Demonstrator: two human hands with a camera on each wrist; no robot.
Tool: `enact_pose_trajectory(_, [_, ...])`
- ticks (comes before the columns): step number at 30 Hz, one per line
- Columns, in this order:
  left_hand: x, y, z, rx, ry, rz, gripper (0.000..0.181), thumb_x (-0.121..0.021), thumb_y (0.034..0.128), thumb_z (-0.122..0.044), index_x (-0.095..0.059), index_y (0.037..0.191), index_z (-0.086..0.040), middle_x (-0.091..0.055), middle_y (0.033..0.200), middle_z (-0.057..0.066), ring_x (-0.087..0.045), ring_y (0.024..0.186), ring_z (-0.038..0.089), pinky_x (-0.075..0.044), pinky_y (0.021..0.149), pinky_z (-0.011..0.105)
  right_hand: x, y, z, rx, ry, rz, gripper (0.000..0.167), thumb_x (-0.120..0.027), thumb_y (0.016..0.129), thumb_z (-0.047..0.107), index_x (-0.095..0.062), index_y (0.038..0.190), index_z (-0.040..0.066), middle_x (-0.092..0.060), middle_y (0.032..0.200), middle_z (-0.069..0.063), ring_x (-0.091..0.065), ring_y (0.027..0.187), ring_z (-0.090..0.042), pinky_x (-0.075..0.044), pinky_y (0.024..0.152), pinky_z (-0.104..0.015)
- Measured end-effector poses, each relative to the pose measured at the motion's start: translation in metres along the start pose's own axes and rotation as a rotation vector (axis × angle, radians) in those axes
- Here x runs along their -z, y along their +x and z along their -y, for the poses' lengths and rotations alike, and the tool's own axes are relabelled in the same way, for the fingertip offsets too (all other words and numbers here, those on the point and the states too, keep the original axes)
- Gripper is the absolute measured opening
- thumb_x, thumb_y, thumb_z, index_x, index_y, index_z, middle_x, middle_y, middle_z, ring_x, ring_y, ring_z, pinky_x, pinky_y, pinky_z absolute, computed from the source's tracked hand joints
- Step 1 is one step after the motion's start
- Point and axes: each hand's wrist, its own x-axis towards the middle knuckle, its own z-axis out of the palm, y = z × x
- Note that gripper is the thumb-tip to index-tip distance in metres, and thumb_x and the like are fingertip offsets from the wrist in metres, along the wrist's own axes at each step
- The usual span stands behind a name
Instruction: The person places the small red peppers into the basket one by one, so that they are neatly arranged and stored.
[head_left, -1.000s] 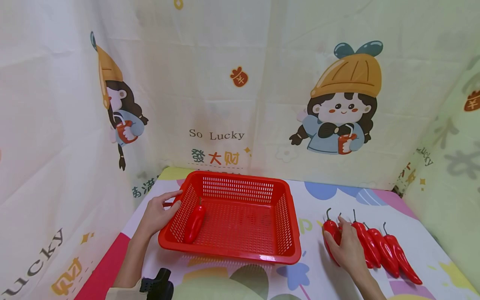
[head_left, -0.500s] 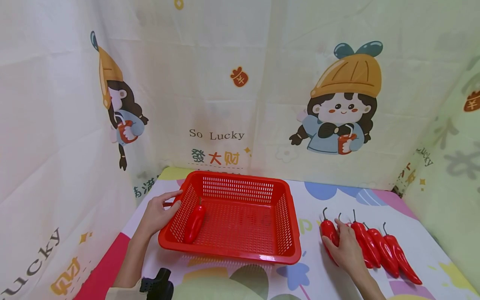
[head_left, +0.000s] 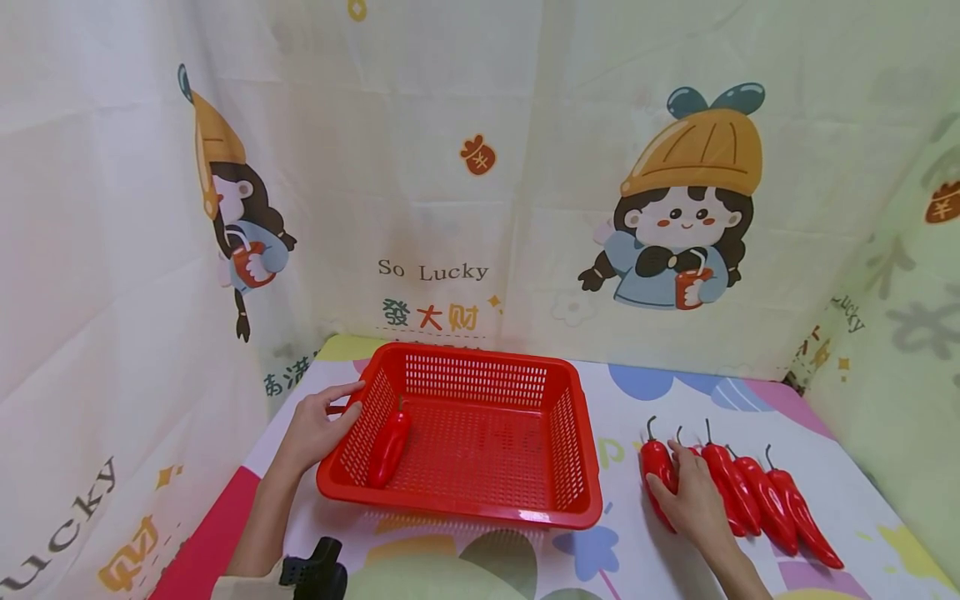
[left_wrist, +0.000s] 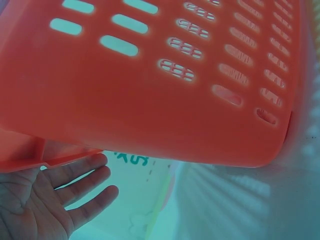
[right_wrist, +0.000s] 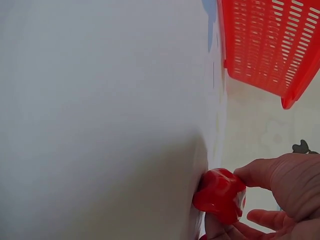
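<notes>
A red perforated plastic basket (head_left: 465, 450) stands mid-table, with one red chili pepper (head_left: 389, 448) lying inside along its left wall. My left hand (head_left: 318, 429) holds the basket's left rim between thumb and forefinger; in the left wrist view the other fingers (left_wrist: 82, 212) stretch out below the rim. Right of the basket, several red chili peppers lie side by side on the table. My right hand (head_left: 699, 498) pinches the leftmost chili pepper (head_left: 656, 461), thumb on its near left side. In the right wrist view that chili touches the table surface. Another chili is partly hidden beneath the hand.
The table is covered by a patterned cloth (head_left: 510, 558). Printed curtains (head_left: 525, 208) rise behind it and at both sides. Three more chili peppers (head_left: 804, 517) lie to the right of my right hand. A black strap device (head_left: 318, 568) sits on my left sleeve.
My right hand and the leftmost chili pepper have shifted slightly left, away from the other chilis. My left hand and the basket stay in place.
</notes>
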Motion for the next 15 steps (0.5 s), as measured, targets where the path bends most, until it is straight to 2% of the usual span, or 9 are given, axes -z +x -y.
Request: enact_pose_trajectory(15, [0.0009,0.0003,-0.001,0.009,0.005,0.004,0.047,-0.066,0.0982,-0.019,-0.06,0.143,-0.006,-0.061,0.139,0.024,-0.065,0.11,0.039,-0.064,0.077,0.041,0.0057,-0.0052,0.0069,-0.01,0.044,-0.029,0.084,-0.075,0.088,0.018,-0.029,0.153,-0.008,-0.041,0.14,-0.035,-0.044,0.125,-0.053,-0.057,0.09,-0.061])
